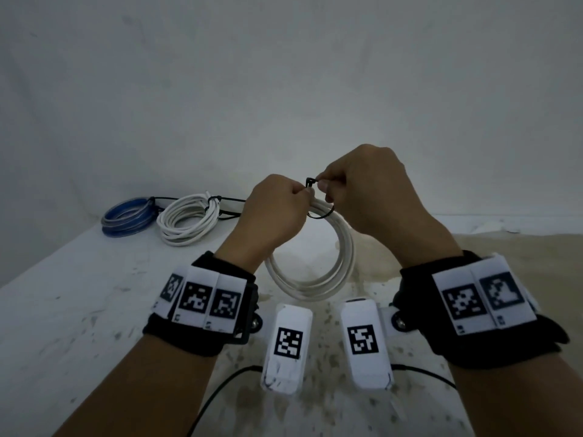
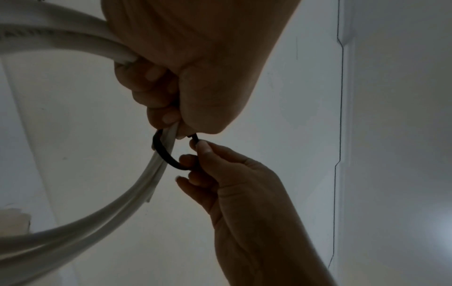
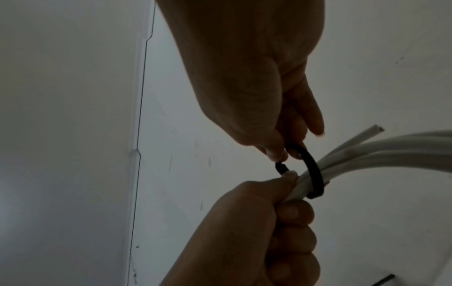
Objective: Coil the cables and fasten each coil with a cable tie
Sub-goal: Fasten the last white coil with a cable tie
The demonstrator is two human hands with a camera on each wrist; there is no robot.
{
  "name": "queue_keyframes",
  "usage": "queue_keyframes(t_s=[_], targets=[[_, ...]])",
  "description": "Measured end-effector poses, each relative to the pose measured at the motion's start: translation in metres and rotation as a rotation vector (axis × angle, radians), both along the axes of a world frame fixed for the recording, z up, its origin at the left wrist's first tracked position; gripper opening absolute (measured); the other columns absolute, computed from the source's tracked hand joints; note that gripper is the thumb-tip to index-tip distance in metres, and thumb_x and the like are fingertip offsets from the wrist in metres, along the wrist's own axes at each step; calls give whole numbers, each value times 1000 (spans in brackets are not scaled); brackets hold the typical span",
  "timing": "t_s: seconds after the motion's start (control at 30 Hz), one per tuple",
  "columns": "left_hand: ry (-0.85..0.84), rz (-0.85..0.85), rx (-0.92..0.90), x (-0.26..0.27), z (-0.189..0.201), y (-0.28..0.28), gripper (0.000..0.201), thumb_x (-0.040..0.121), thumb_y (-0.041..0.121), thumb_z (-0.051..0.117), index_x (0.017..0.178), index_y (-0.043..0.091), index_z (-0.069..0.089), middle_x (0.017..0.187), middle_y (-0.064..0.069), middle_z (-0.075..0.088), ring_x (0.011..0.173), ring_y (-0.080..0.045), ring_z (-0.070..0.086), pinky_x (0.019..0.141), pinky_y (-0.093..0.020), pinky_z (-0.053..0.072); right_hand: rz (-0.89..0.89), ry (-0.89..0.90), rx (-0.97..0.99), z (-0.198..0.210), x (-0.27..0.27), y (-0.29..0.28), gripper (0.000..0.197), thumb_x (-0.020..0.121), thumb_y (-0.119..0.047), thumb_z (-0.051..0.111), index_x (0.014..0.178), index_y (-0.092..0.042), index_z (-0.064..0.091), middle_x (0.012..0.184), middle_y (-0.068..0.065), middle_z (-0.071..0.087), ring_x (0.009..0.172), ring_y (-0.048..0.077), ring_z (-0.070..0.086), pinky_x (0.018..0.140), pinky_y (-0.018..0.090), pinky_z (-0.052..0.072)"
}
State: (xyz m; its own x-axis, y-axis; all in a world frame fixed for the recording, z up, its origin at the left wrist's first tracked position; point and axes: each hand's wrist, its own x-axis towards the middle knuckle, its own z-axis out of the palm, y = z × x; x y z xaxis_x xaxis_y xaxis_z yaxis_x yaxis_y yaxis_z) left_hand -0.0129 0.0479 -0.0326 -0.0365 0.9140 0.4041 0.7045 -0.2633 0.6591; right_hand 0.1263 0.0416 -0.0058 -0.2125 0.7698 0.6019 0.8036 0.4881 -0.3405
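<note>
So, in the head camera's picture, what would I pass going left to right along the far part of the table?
Blue cable coil → tied white cable coil → left hand gripping the held white coil → black cable tie → right hand pinching that tie.

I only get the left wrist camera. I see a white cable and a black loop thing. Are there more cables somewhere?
Observer: Yes. In the head view a blue coil lies at the far left of the table.
Operator: Is it tied up?
Observer: It has a black tie on its right side. Right beside it lies a white coil, tied too.
Operator: What does my cable look like all together?
Observer: The held coil hangs as a round loop of several turns below both hands. The left hand grips its top and the right hand pinches the cable tie.
</note>
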Motion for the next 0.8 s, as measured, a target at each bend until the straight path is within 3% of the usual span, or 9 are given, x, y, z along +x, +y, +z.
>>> queue_keyframes(t_s=[0.1, 0.2, 0.3, 0.4, 0.47, 0.53, 0.63, 0.73, 0.8], targets=[[66, -7, 6, 1, 1, -1, 45, 98, 27, 49, 56, 14, 56, 56, -7, 54, 53, -19, 45, 57, -30, 35, -9, -13, -18, 1, 3, -1, 15, 92, -21, 65, 96, -17, 79, 87, 1, 74, 82, 17, 67, 70, 24, 47], [229, 1, 20, 4, 1, -4, 43, 100, 28, 46, 58, 22, 51, 57, 4, 50, 60, -19, 47, 55, -30, 30, -34, -27, -67, 2, 6, 1, 13, 91, -22, 67, 88, -17, 79, 71, -6, 65, 72, 13, 61, 65, 22, 41], [379, 5, 90, 6, 2, -5, 34, 102, 31, 42, 78, 18, 64, 70, 6, 58, 73, -20, 56, 62, -31, 36, 2, 108, -132, 3, 11, 7, 13, 86, -26, 73, 80, -16, 76, 75, -2, 68, 69, 13, 62, 63, 24, 47], [455, -45, 184, 8, 4, -8, 29, 101, 24, 41, 98, 23, 70, 82, 5, 63, 75, -16, 53, 66, -30, 36, 86, 335, -252, 1, 15, 8, 14, 82, -22, 78, 77, -9, 76, 77, 7, 73, 78, 20, 71, 78, 37, 59], [464, -90, 241, 7, 4, -8, 28, 101, 25, 42, 101, 24, 70, 84, 6, 66, 72, -12, 51, 64, -29, 34, 144, 524, -399, 2, 18, 7, 15, 83, -18, 77, 77, -4, 76, 74, 8, 74, 72, 19, 72, 77, 38, 61], [441, -139, 284, 7, 3, -8, 27, 101, 28, 44, 100, 24, 71, 76, 10, 63, 68, -12, 53, 62, -28, 33, 140, 668, -550, 4, 21, 5, 16, 85, -18, 74, 79, -4, 74, 72, 4, 70, 65, 14, 64, 70, 31, 60], [388, -209, 297, 9, 3, -7, 25, 100, 28, 46, 93, 23, 70, 68, 12, 60, 62, -9, 52, 60, -30, 35, 122, 773, -719, 8, 26, 3, 11, 88, -21, 70, 80, -14, 67, 77, 0, 64, 72, 14, 55, 68, 30, 49], [290, -321, 241, 12, 2, -8, 30, 98, 32, 45, 76, 20, 62, 60, 11, 55, 55, -7, 47, 56, -29, 34, 95, 797, -696, 9, 31, 6, 12, 93, -23, 64, 94, -12, 64, 88, 0, 65, 82, 15, 58, 76, 31, 48], [259, -375, 205, 18, 1, -10, 34, 99, 29, 45, 75, 12, 62, 60, 3, 55, 54, -9, 43, 56, -30, 34, 39, 870, -611, 8, 30, 9, 14, 97, -18, 58, 105, -7, 60, 92, 3, 62, 77, 14, 57, 70, 29, 49]])
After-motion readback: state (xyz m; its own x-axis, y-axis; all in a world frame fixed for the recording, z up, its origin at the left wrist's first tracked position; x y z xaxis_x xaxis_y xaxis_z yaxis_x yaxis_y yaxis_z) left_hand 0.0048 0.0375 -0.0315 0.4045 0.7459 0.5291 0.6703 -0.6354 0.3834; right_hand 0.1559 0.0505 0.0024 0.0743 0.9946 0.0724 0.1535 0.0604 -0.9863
